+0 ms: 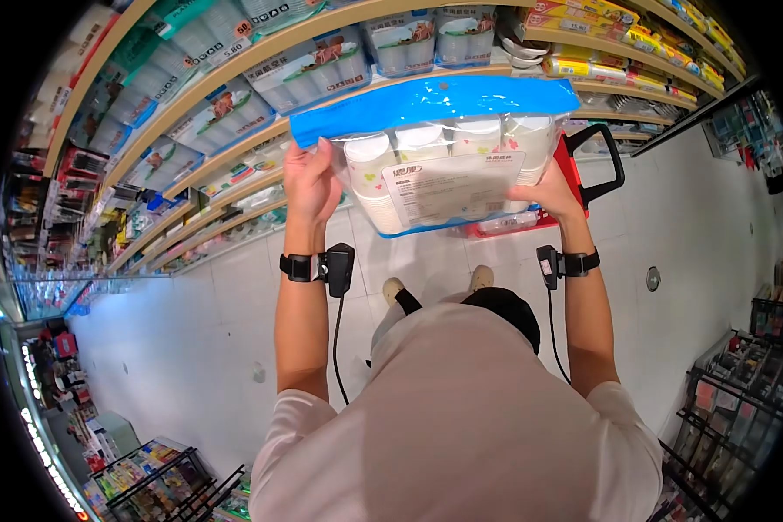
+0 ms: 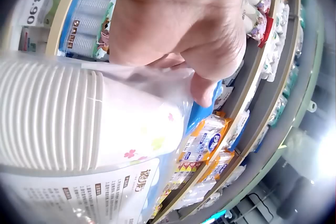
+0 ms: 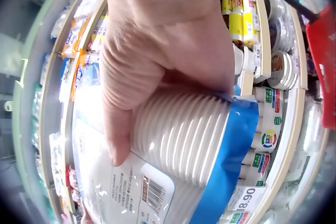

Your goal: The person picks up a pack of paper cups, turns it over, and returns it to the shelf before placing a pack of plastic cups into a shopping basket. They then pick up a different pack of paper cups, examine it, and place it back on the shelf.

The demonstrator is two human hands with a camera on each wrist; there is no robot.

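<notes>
Both hands hold up a clear bag of paper cups (image 1: 435,139) with blue ends, in front of the shelves. Stacked white cups with small flower prints show through the plastic, and a printed label faces the person. At the bag's left upper corner, the left hand (image 1: 311,184) grips the edge, its thumb on the blue strip. The right hand (image 1: 548,190) clasps the right side, with the thumb laid over the front. In the right wrist view that thumb presses beside the cup stack (image 3: 178,134); its other fingers are hidden behind the bag.
Curved shelves carry packs of plastic cups (image 1: 309,65) and yellow boxes (image 1: 583,70). Behind the bag on the right stands a red basket (image 1: 574,170) with a black handle (image 1: 613,165). Wire racks (image 1: 739,400) stand at the lower right on the tiled floor (image 1: 644,348).
</notes>
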